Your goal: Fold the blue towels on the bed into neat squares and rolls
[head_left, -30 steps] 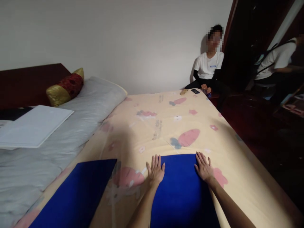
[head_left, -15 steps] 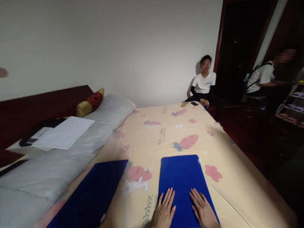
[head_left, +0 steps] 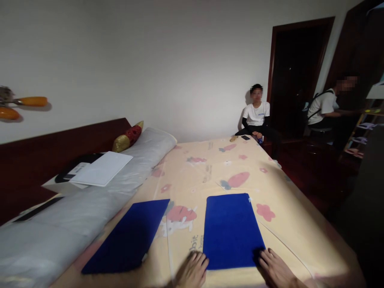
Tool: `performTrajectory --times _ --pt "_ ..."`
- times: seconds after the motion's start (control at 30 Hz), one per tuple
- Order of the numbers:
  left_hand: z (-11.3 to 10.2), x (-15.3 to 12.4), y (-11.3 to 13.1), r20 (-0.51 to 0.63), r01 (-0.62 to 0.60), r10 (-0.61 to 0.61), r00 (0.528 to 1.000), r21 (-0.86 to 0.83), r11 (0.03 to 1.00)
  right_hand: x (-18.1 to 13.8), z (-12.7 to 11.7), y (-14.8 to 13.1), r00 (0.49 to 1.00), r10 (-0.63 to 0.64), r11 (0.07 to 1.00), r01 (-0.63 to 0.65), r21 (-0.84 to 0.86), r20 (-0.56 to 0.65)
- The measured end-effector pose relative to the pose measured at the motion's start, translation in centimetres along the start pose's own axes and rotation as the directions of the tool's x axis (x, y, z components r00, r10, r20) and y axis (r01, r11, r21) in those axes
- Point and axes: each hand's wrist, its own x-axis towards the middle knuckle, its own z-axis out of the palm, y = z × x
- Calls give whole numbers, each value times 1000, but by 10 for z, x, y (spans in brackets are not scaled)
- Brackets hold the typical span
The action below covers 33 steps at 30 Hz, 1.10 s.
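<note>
A blue folded towel [head_left: 231, 232] lies flat on the bed in front of me, with a small pale tag at its far right corner. My left hand [head_left: 193, 269] is at its near left corner, fingers curled against the edge. On the opposite side, my right hand [head_left: 274, 266] has its bent fingers at the near right corner. Both hands appear to pinch the cloth, though the fingertips are partly hidden. A second, darker-looking blue folded towel [head_left: 129, 236] rests farther left, apart from my hands; it too has a small tag.
A patterned bed sheet [head_left: 192, 184] covers the bed. Along the left are a grey pillow [head_left: 90, 216], white sheets or boards [head_left: 103, 168] and a red and gold cushion [head_left: 129, 136]. One person [head_left: 256, 114] sits at the far end; another [head_left: 324, 106] sits farther right, near a rack [head_left: 360, 132].
My hands have slid off the top of the right towel, back toward me, to its near corners. Their flat fingers are now bent. The view has tilted up and shifted left.
</note>
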Motion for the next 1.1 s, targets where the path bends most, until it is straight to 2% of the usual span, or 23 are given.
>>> performTrajectory --times 0.13,0.2,0.33,0.4,0.5,0.63,0.73,0.9,1.0,1.1 --pt "0 9 -1 48 -4 5 999 -21 1000 5 9 0 994 49 986 -64 -152 -97" --pt "-1 11 -3 46 -10 12 999 -46 999 6 9 3 993 43 984 -60 -165 -106" --pt "-4 10 -6 83 -27 34 996 -85 996 4 0 10 999 31 998 -33 -46 -33" --pt "-8 11 -6 105 -18 30 994 -118 993 5 -7 10 998 69 997 -70 29 12" --pt "-17 16 -6 123 62 -35 992 -222 973 11 -19 10 980 182 972 -191 134 76" --pt "-30 24 -9 175 147 -89 981 -355 923 18 -28 12 936 327 890 -350 293 128" --pt "-32 30 -14 195 213 -143 970 -413 885 17 -27 18 905 398 834 -424 353 149" --pt "-25 35 -20 250 316 -225 942 -426 848 13 -15 30 857 484 746 -509 428 176" --pt "-22 35 -20 259 373 -288 922 -396 839 13 -9 34 829 522 710 -552 437 198" --pt "-23 35 -14 235 414 -349 907 -348 841 15 -4 33 839 511 777 -543 319 186"
